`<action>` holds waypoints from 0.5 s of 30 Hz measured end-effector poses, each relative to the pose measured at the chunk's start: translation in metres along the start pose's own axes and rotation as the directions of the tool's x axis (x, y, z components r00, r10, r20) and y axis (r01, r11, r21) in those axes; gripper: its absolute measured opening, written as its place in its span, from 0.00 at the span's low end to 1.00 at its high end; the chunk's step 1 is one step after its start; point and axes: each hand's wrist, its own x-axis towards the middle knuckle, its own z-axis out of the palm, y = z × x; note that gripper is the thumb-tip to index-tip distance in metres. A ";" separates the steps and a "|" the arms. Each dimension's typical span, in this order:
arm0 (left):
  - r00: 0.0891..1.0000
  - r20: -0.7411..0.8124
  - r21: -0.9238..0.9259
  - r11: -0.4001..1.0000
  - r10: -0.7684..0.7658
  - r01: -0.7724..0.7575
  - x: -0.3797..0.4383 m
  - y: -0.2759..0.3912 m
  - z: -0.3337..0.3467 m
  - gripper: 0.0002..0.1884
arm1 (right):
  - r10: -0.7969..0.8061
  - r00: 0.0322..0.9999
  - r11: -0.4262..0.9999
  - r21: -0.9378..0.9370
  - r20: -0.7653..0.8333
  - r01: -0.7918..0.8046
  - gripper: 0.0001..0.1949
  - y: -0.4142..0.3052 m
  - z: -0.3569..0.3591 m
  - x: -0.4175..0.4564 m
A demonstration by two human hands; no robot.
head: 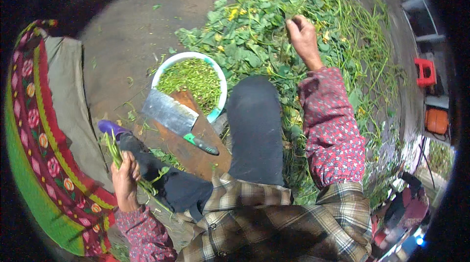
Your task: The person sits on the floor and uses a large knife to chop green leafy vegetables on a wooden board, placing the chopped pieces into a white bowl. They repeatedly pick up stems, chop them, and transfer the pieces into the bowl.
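A bunch of green stems (114, 149) is gripped in my left hand (126, 177), its thin ends trailing below the fist. My right hand (304, 38) hovers over a heap of leafy green vines (253, 27), thumb and fingers pinched together. Blurred strands show near those fingertips, but whether they are held is unclear. Between the hands, a cleaver (170, 111) with a green and black handle lies across a wooden board (209, 152). The board's far end meets a white basin (223, 89) filled with chopped green stems (187, 82).
To the left, a floral cloth (36, 115) with red and green bands lies beside a grey cloth (69, 104). Loose trimmed stems (374, 49) spread along the right. A red plastic stool (425, 72) and an orange object (437, 121) stand farther right. Another person (407, 203) is at lower right.
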 end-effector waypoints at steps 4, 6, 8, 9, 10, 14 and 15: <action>0.990 -0.029 -0.059 0.988 0.140 -0.142 -0.023 -0.001 -0.005 0.11 | -0.050 0.935 0.815 0.555 0.352 -0.166 0.08 -0.146 0.028 -0.026; 0.975 -0.019 -0.093 0.971 0.219 -0.220 -0.034 -0.010 -0.008 0.12 | -0.175 0.825 0.744 0.621 0.538 -0.247 0.08 -0.199 0.064 -0.076; 0.938 0.020 0.040 0.937 0.346 -0.346 -0.033 -0.017 -0.003 0.15 | -0.268 0.680 0.689 0.629 0.683 -0.360 0.08 -0.235 0.087 -0.130; 0.930 -0.006 0.026 0.930 0.368 -0.368 -0.040 -0.006 0.006 0.16 | -0.328 0.587 0.636 0.632 0.740 -0.442 0.08 -0.246 0.099 -0.144; 0.908 -0.022 0.045 0.908 0.419 -0.418 -0.044 -0.006 0.007 0.16 | -0.341 0.509 0.619 0.596 0.790 -0.511 0.08 -0.257 0.111 -0.164; 0.932 0.035 0.027 0.932 0.361 -0.362 -0.048 -0.007 0.016 0.18 | -0.423 0.432 0.685 0.593 0.797 -0.423 0.07 -0.271 0.130 -0.197; 0.919 0.085 0.062 0.918 0.386 -0.391 -0.047 -0.013 0.019 0.18 | -0.471 0.467 0.708 0.636 0.749 -0.305 0.07 -0.271 0.130 -0.200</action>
